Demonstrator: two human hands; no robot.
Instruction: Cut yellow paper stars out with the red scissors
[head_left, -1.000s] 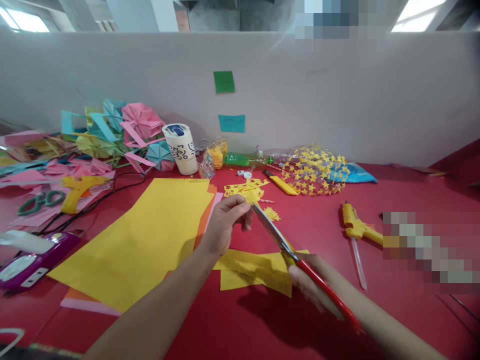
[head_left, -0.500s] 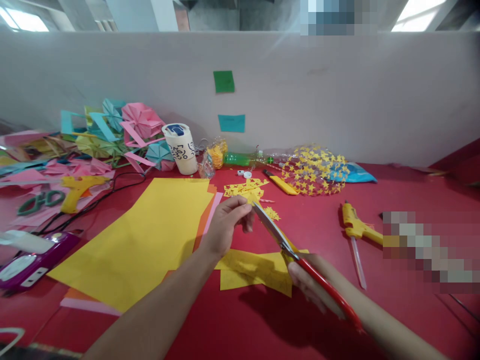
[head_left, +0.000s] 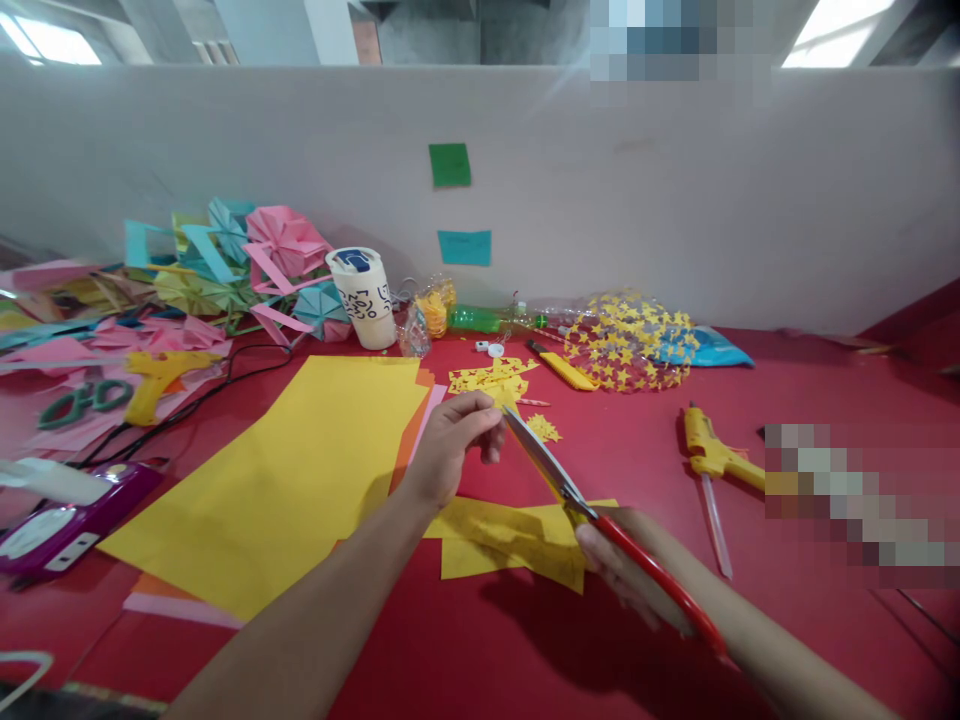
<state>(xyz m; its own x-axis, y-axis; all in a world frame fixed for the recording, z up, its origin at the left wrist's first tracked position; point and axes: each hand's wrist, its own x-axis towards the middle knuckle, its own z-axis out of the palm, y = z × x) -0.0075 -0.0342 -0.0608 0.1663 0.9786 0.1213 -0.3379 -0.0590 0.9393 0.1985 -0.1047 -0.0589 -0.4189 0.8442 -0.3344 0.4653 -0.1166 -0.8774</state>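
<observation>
My left hand (head_left: 457,440) pinches a small piece of yellow paper (head_left: 504,398) at its fingertips. The red-handled scissors (head_left: 574,495) are in my right hand (head_left: 619,560), with the blade tips touching that piece beside my left fingers. Below the scissors, yellow paper strips (head_left: 510,540) lie crossed on the red table (head_left: 450,660). Just beyond my left hand are a star-patterned yellow cut-out sheet (head_left: 487,377) and a small pile of yellow stars (head_left: 542,428). How far the blades are apart is hard to tell.
Large yellow sheets (head_left: 300,470) lie left, beside a yellow glue gun (head_left: 150,385), green-handled scissors (head_left: 82,403) and a purple device (head_left: 75,525). A cup (head_left: 365,300), a yellow cutter (head_left: 566,368) and a star-covered clear wrap (head_left: 630,340) stand behind. Another glue gun (head_left: 709,445) lies right.
The scissor blades have drawn slightly closer together near the paper at my left fingertips. Both hands keep nearly the same place, and the view has shifted very slightly.
</observation>
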